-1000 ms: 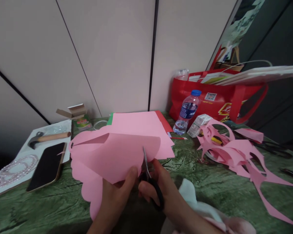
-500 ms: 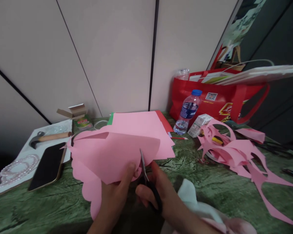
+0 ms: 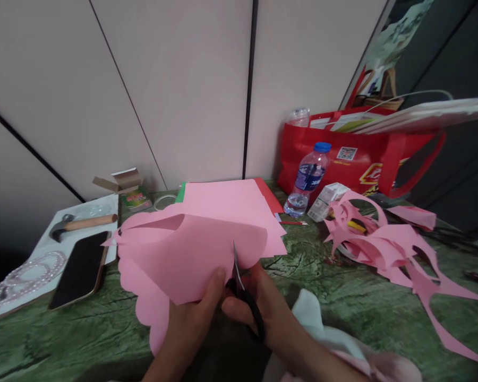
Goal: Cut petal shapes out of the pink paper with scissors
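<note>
A large sheet of pink paper [image 3: 199, 254] with scalloped cuts on its left side is gripped near its lower edge by my left hand [image 3: 191, 318], thumb on top. My right hand [image 3: 266, 307] has its fingers in the black handles of a pair of scissors [image 3: 249, 305]. The blades point up and away from me, with the paper between them at a cut near my left thumb. The paper to the right of the blades curls. Part of my left fingers is hidden under the sheet. Behind lies a stack of pink paper [image 3: 227, 193].
At left are a hammer [image 3: 83, 225], a smartphone [image 3: 79, 270] and beaded strings [image 3: 27, 276]. A water bottle [image 3: 308, 180] stands before a red bag [image 3: 342, 159]. Pink paper scraps [image 3: 398, 249] lie at right, and a whitish cloth [image 3: 322, 339] at the front.
The scissors' blades have moved slightly to the right along with the paper's right part, and the curl beside them looks larger. My left hand keeps its hold. The view has shifted a little.
</note>
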